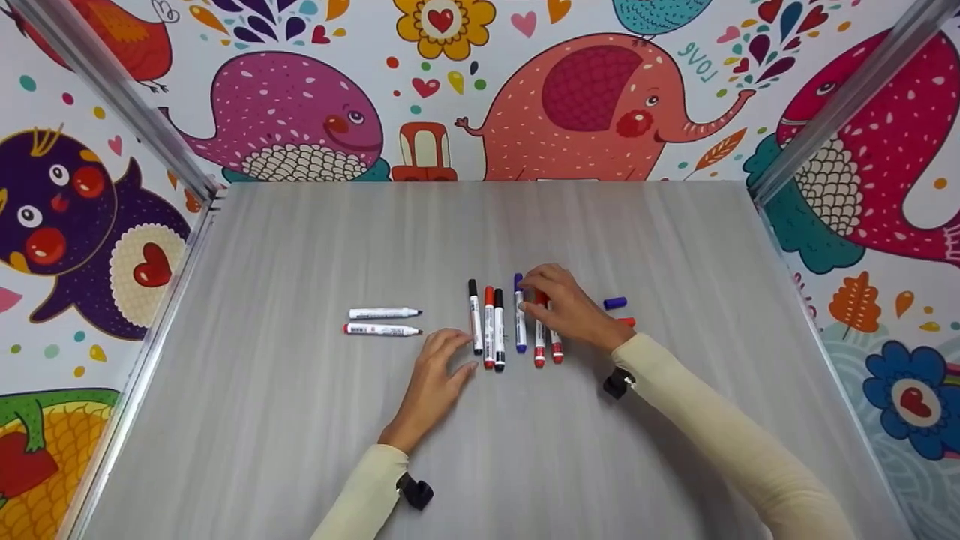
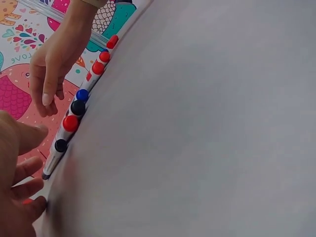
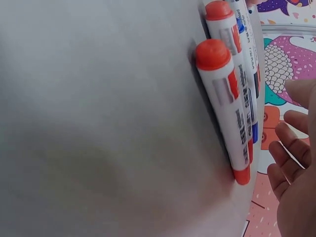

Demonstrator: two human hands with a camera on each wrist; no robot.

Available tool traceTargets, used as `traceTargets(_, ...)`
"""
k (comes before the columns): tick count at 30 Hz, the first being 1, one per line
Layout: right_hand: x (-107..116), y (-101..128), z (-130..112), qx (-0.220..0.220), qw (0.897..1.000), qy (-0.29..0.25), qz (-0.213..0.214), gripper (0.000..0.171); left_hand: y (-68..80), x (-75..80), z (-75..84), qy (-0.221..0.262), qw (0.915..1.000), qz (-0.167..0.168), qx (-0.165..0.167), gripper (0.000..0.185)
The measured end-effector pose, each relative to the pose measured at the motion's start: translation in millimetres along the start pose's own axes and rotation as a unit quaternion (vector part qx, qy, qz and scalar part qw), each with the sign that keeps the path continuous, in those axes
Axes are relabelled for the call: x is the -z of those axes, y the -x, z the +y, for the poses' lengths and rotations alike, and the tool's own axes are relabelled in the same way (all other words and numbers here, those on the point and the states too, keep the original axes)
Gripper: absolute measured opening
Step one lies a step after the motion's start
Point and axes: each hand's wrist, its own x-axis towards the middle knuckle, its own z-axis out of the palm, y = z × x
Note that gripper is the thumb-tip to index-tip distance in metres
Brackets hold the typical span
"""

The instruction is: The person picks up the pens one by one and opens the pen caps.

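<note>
Here, a row of markers is lying upright-in-line at the middle of the grey table, the blue marker among them. The right hand is hovering over the row's right end, fingers loosely curled at the blue marker's top; whether they are pinching it, I cannot tell. The left hand is resting flat beside the black marker, fingers relaxed and slightly spread.

Two red-capped markers lie side by side on the grey table, a blue marker just behind them. The right hand hovers beside them, fingers loosely spread, holding nothing.
</note>
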Motion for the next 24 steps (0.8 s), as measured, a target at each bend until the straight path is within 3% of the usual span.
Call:
traceTargets(11,-11,-14,-5,0.011,1.000,0.018,-0.007,0.043,-2.7,-12.0,2.9,-0.023,0.9995,-0.006,0.018,0.044)
traceTargets(24,-31,-31,-11,0.019,0.999,0.039,-0.022,0.049,-6.3,-13.5,-1.3,-0.075,0.9971,-0.009,-0.002,0.047)
